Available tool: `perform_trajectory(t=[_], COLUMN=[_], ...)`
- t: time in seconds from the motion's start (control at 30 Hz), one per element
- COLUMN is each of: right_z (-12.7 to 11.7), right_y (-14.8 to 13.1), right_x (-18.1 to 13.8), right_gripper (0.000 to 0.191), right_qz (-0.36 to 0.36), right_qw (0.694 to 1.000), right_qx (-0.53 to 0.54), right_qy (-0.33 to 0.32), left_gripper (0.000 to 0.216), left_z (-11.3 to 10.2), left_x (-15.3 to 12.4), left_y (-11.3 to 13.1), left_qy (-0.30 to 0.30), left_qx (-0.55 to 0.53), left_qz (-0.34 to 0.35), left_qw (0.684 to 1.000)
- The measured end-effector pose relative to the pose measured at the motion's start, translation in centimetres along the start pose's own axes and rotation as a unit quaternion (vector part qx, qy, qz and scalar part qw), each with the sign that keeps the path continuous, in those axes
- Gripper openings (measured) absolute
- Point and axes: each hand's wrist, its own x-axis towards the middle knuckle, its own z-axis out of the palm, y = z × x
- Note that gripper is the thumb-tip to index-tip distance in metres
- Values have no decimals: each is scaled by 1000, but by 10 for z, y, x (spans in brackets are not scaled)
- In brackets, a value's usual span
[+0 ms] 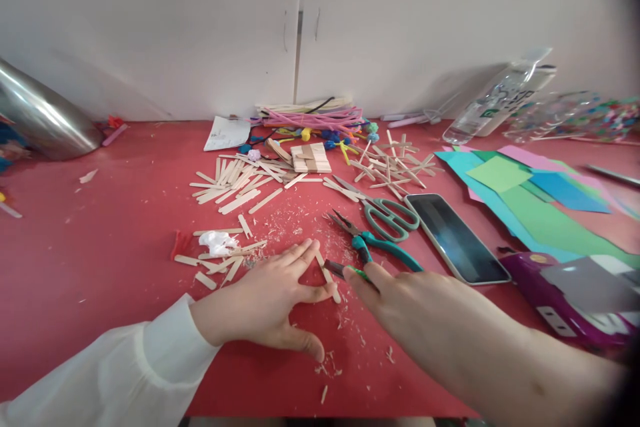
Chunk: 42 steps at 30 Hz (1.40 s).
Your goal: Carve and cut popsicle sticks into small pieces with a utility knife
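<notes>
On the red table, a wooden craft stick [328,275] lies at a slant under the fingertips of my left hand [273,300]. That hand is open, its fingers spread and pressing the stick down, the thumb apart. My right hand [385,290] is closed around a green-handled craft knife [336,269]. The knife's blade end is at the stick's right edge; most of the handle is hidden in my fist. Fine wood shavings [295,221] are scattered around the stick. Just beyond the right hand are teal-handled pliers [367,243] and green-handled scissors [390,217].
A phone [457,238], a purple object [545,297] and coloured paper [525,193] lie to the right. Several loose craft sticks [235,177], a white crumpled lump [219,243] and pipe cleaners [313,118] sit farther back. Bottles [500,97] lean against the white wall; a metal flask [45,113] is at left.
</notes>
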Motion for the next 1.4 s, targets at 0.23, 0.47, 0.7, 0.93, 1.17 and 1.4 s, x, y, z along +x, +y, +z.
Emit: perform_trajectory(t=[0.23, 0.47, 0.7, 0.93, 1.17, 1.4], right_z=[6, 20, 16, 27, 51, 44], right_y=[-1, 3, 5, 9, 10, 2], right_x=[3, -3, -3, -9, -14, -27], right_gripper=[42, 34, 31, 40, 42, 37], right_qz=[-8, 156, 235, 277, 216, 162], right_qw=[997, 920, 769, 626, 721, 912], right_qx=[65, 354, 593, 726, 658, 344], right_qy=[37, 63, -29, -70, 10, 155], left_gripper=[79, 76, 75, 76, 75, 78], left_z=[-1, -3, -4, -5, -1, -4], left_x=[0, 0, 0, -1, -3, -3], left_y=[1, 4, 4, 4, 1, 5], left_qy=[-3, -15, -23, -31, -5, -22], left_qx=[-11, -20, -31, -27, -35, -21], left_qz=[-8, -35, -52, -52, -37, -45], left_qw=[1000, 999, 998, 998, 999, 999])
